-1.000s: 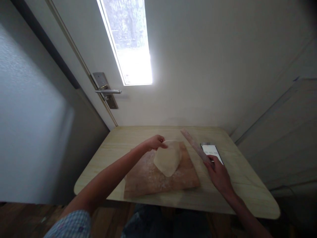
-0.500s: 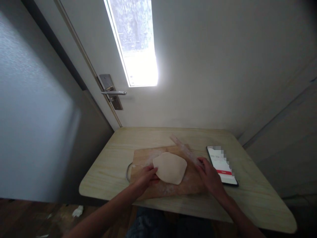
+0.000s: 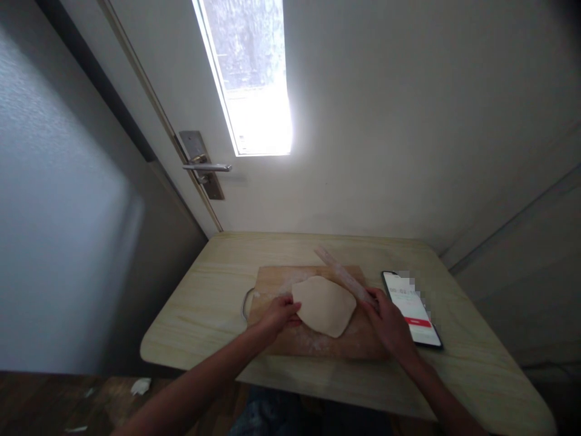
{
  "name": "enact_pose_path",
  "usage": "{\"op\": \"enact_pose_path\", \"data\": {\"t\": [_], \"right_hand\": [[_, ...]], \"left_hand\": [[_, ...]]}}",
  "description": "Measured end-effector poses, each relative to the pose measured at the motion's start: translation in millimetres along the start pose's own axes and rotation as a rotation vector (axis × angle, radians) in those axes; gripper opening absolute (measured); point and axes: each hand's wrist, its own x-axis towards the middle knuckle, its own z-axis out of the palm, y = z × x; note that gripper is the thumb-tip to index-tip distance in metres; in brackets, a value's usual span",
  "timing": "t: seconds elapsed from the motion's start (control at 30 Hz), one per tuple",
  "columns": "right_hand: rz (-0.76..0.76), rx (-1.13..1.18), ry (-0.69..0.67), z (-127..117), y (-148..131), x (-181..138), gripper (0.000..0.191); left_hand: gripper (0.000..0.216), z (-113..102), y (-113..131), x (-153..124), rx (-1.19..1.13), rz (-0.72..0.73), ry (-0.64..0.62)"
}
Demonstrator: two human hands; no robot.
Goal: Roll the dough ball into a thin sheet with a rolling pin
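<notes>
A flattened sheet of pale dough (image 3: 324, 304) lies on a floured wooden board (image 3: 313, 342) on a light wooden table (image 3: 204, 309). My left hand (image 3: 279, 313) rests on the board at the dough's left edge, fingers curled and touching it. A wooden rolling pin (image 3: 344, 278) lies slanted across the board's far right corner. My right hand (image 3: 387, 320) is closed round the pin's near end.
A phone (image 3: 411, 307) with a lit screen lies on the table right of the board, beside my right hand. A white door with a metal handle (image 3: 206, 168) and a bright narrow window stands behind the table. A scrap of paper (image 3: 140, 386) lies on the floor.
A second ago my left hand held the dough up off the board; it now lies flat. My right hand moved from the phone's edge onto the rolling pin, which swung over the board.
</notes>
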Motion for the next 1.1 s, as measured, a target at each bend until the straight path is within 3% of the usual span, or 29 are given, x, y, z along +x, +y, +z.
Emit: {"op": "enact_pose_path", "data": {"t": [0.17,0.3,0.43,0.53,0.6,0.73,0.83,0.97,1.1], "right_hand": [[-0.025,-0.042,-0.008,-6,7,5,0.028],[-0.072,-0.091,-0.008,-11,5,11,0.026],[-0.179,-0.109,-0.078,-12,-7,15,0.026],[-0.301,-0.123,-0.164,-7,-17,15,0.025],[-0.375,-0.158,-0.203,-3,-23,14,0.025],[-0.462,-0.228,-0.261,-1,-31,14,0.022],[-0.451,-0.198,-0.3,-4,-34,16,0.021],[-0.366,-0.169,-0.264,-3,-36,20,0.025],[-0.28,-0.284,-0.168,6,-38,30,0.035]], "left_hand": [[0.009,10,6,7,0.002,0.0,0.02],[0.005,12,-2,-10,-0.087,0.007,0.1],[0.015,5,-7,-31,-0.021,-0.084,-0.04],[0.024,-7,0,-39,0.261,-0.118,-0.15],[0.029,-14,13,-40,0.516,0.04,-0.09],[0.029,-13,46,-37,0.948,0.533,0.169],[0.021,-2,59,-22,1.25,0.743,0.231],[0.02,12,52,13,1.427,0.868,0.134],[0.027,15,43,42,1.46,0.843,0.105]]}}
